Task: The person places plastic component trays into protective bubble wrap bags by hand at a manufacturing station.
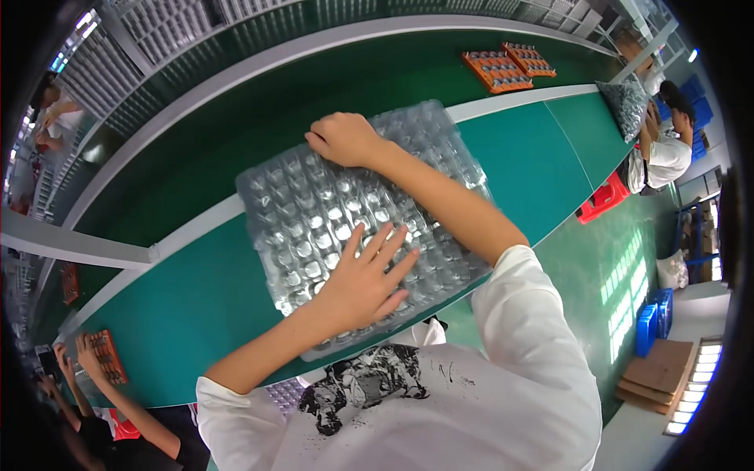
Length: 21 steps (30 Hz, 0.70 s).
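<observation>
Under both hands lies a clear plastic blister tray, a wide sheet of many small moulded pockets that rests flat on the green desk and overhangs its near edge a little. The left hand is open, palm down, with its fingers spread and pressed onto the near half of the tray. The right hand reaches across to the far edge of the tray, its fingers curled down over that edge; whether they actually pinch the plastic I cannot tell. Beyond the right hand runs a darker green conveyor belt, set apart from the desk by a pale strip. Far off to the right of the right hand, two orange trays filled with small parts sit side by side on that belt. To the right of these, at the desk's end, a seated person in a white shirt handles another clear tray. Left of the left hand and nearer the body, another person's hands hold an orange tray at the desk's edge. Below the left hand, the wearer's white printed shirt fills the bottom of the view.
</observation>
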Available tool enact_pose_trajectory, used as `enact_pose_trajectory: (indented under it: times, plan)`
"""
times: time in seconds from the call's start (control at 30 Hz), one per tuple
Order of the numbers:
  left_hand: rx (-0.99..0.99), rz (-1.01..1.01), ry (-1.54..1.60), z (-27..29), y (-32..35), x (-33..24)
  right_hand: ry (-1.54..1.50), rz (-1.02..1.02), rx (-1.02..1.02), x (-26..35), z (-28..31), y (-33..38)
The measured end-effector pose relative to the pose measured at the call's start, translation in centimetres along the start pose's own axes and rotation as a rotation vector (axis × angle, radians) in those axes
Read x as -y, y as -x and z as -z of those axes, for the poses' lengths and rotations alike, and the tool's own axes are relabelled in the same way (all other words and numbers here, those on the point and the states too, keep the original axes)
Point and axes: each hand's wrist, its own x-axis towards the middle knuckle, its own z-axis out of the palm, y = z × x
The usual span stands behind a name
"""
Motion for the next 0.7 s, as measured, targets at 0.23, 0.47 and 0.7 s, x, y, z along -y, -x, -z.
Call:
enact_pose_trajectory:
  times: [0.23, 0.47, 0.7]
  plan:
    - [-0.142, 0.075, -0.096, 1.1, -0.8, 2.1, -0.020, -0.011, -0.052, -0.1, 0.2, -0.2]
    - [-0.022, 0.116, -0.144, -0.9, -0.1, 1.9, -0.068, -0.002, -0.038, 0.2, 0.2, -0.1]
    - [0.023, 0.139, -0.122, -0.6, -0.9, 2.3, 0.082, -0.133, -0.111, -5.7, 12.7, -1.3]
